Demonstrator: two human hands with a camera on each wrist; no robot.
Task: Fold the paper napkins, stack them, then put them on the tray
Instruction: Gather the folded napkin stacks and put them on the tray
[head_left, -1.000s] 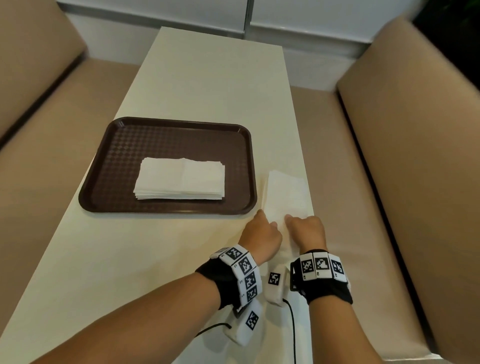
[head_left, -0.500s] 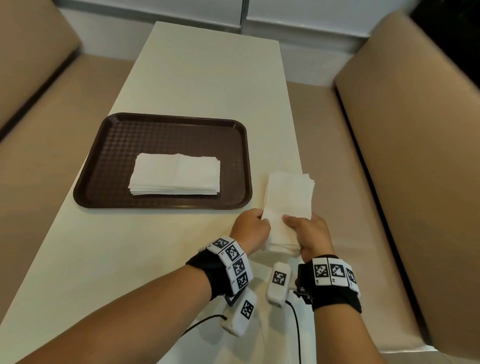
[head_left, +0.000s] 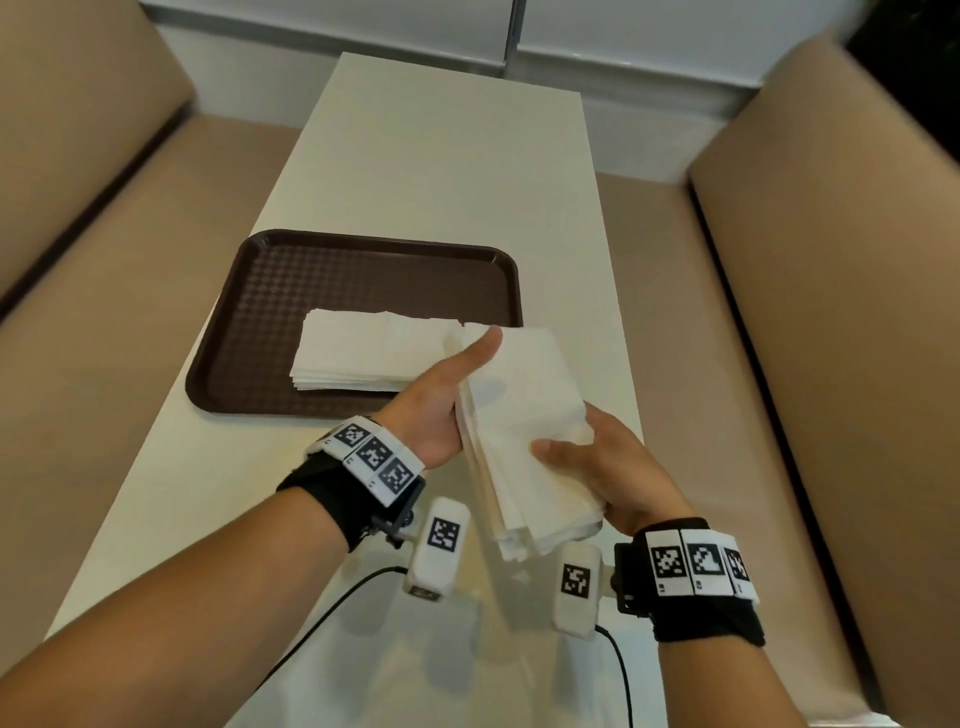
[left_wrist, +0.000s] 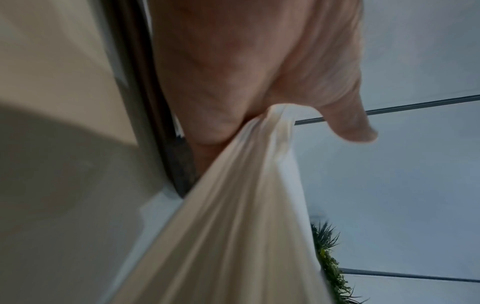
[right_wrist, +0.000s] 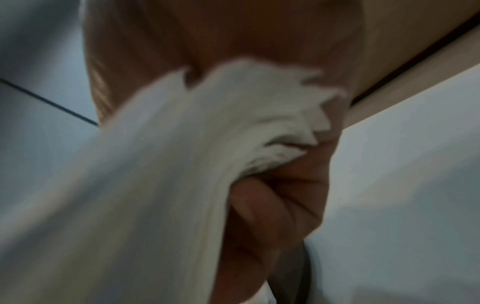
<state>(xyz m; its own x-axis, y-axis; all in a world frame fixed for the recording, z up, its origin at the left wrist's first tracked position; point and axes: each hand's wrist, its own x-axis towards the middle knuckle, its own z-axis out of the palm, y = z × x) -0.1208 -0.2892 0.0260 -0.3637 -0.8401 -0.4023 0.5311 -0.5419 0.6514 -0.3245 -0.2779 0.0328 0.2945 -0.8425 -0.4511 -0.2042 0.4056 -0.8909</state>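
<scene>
Now my left hand (head_left: 436, 410) and right hand (head_left: 605, 475) each clamp a side of the napkin stack (head_left: 524, 426), fingers curled under and thumbs on top, holding it together above the table (head_left: 447, 171) beside the tray (head_left: 260, 322) where another pile (head_left: 363, 358) lies.

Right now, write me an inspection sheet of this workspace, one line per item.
Surface: pale table, long and narrow.
Job's things: brown tray with a stack of napkins on it; second napkin stack held off the table, right of the tray.
Clutter: nothing seen.
Grippers: left hand and right hand both grip the held stack, thumbs on top.
Cables: black cables trail from the wrist cameras.
Surroundings: beige benches on both sides, white wall beyond.
</scene>
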